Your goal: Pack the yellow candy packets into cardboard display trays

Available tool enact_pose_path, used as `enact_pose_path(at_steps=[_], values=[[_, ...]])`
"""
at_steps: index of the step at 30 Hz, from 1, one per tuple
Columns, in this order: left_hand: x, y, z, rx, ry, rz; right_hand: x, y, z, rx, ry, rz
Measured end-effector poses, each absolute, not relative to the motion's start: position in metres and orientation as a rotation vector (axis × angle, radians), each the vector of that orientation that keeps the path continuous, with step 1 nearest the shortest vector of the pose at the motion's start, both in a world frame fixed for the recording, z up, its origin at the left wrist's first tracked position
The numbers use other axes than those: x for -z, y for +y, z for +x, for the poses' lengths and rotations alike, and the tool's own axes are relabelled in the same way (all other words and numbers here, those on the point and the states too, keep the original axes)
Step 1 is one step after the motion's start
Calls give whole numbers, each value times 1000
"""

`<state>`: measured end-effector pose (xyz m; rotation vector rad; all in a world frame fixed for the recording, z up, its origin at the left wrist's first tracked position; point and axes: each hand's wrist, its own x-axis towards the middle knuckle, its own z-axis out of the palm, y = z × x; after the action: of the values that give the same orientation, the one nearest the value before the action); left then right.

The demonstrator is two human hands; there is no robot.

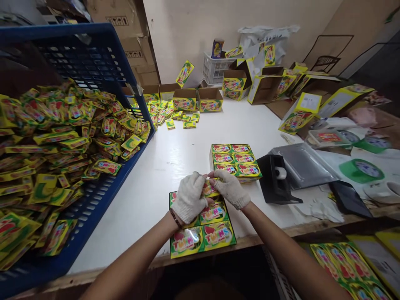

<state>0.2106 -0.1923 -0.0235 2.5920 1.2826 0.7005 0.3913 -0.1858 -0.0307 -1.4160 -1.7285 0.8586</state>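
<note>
Both my hands wear white knit gloves with bare fingertips. My left hand (189,199) and my right hand (230,189) meet over a display box, fingers pinched around a small green-and-yellow packet (210,190). The left hand covers part of that packet. Under them, at the table's front edge, the display box (203,252) holds rows of flat packets printed "TWINS" with fruit pictures; my left hand hides some of its far rows. A second filled display box (236,161) sits just beyond my right hand.
On the left a blue crate (123,175) is heaped with loose packets. Small open cartons (185,100) and scattered packets lie behind. To the right are a black tape dispenser (275,179), a clear plastic stack (304,164), green tape (361,171) and a phone (350,199).
</note>
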Motion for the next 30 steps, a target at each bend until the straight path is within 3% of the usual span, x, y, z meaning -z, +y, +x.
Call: enact_pose_path(at_steps=[8, 17, 30], values=[[48, -198, 163, -636, 1461, 2317, 81, -198, 380, -659, -1831, -1312], [57, -196, 166, -751, 1432, 2123, 59, -204, 372, -392, -2206, -1755], [55, -198, 165, -719, 1428, 2063, 90, -205, 386, -1308, -1195, -1336]])
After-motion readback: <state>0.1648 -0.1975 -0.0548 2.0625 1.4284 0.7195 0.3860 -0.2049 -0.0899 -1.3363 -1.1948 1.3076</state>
